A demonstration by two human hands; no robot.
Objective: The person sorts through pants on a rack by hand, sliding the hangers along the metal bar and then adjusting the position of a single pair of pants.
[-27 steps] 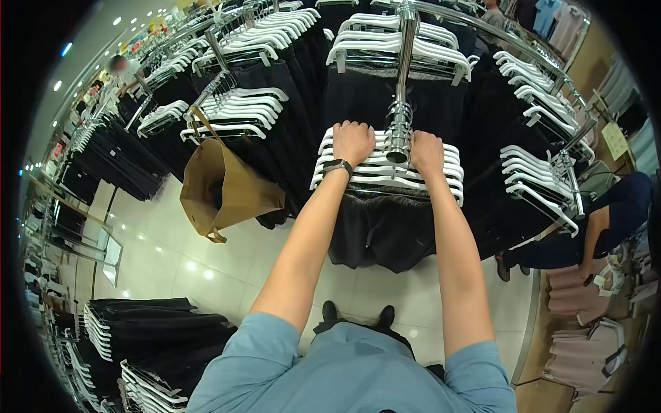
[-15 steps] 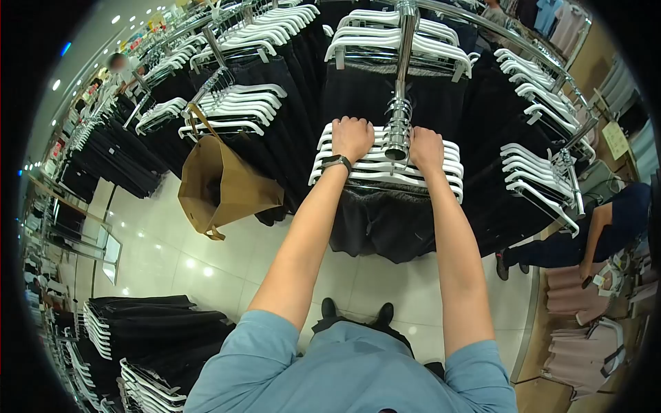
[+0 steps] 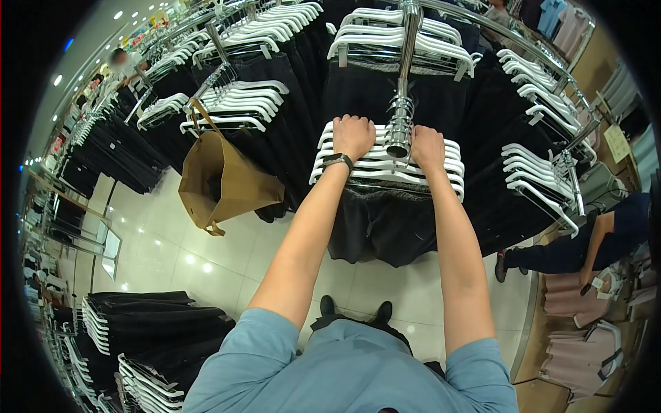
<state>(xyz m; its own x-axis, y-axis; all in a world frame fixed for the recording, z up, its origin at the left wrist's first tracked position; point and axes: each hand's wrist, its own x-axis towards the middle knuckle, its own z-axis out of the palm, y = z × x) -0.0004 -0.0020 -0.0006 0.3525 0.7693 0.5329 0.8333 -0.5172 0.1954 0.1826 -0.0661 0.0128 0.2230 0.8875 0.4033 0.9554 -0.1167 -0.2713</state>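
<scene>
Since the earlier frame, the person at right [image 3: 597,246] appears lower; the left hand [image 3: 354,136] and right hand [image 3: 428,146] hardly move. They hold white hangers [image 3: 389,167] on either side of the rail [image 3: 397,147]. These seem stiff, the black garments [image 3: 372,227] soft but together heavy; best hold is both shoulders.

Pale, glossy floor tiles [image 3: 206,251] pave a shop interior, dotted with bright reflections. Upper left: the ceiling [image 3: 89,41] bears round lamps [image 3: 57,80] and a bluish strip light [image 3: 67,45]. Left: a slanted, pale panel [image 3: 111,251]. Upper right: a curved metal rail [image 3: 527,43]. Lower right: a brown surface [image 3: 533,391] borders the tiles.
</scene>
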